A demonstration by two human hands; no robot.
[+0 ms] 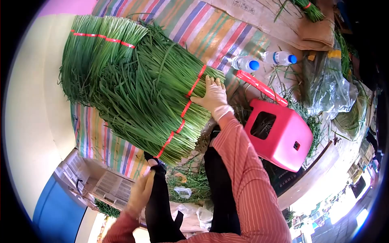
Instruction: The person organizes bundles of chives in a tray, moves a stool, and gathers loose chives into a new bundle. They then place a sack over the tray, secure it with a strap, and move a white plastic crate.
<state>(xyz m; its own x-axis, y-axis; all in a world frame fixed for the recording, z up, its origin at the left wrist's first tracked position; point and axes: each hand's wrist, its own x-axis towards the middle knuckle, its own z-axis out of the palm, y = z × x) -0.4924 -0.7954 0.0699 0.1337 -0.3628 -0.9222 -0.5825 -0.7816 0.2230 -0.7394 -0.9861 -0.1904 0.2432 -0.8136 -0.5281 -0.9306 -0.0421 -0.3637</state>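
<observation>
A large pile of green garlic chives (137, 87) lies on a striped sheet, tied into bundles with red bands, cut ends facing outward. My right hand (212, 97), in a pale glove, lies against the cut ends at the pile's right side, beside a red band (197, 81). Its fingers are stretched out and rest on the stems without wrapping round them. Lower down, my left hand (141, 192) hangs beside my left leg, apart from the chives. It looks slightly blurred, with its fingers extended and nothing visible in them.
Two water bottles (245, 64) with blue caps lie past the pile. A pink plastic stool (279, 135) lies tipped to the right, near a red strip (261, 88). A grey crate (113, 188) sits lower left on the striped sheet's (121, 148) near side. Loose chives (188, 178) litter the floor.
</observation>
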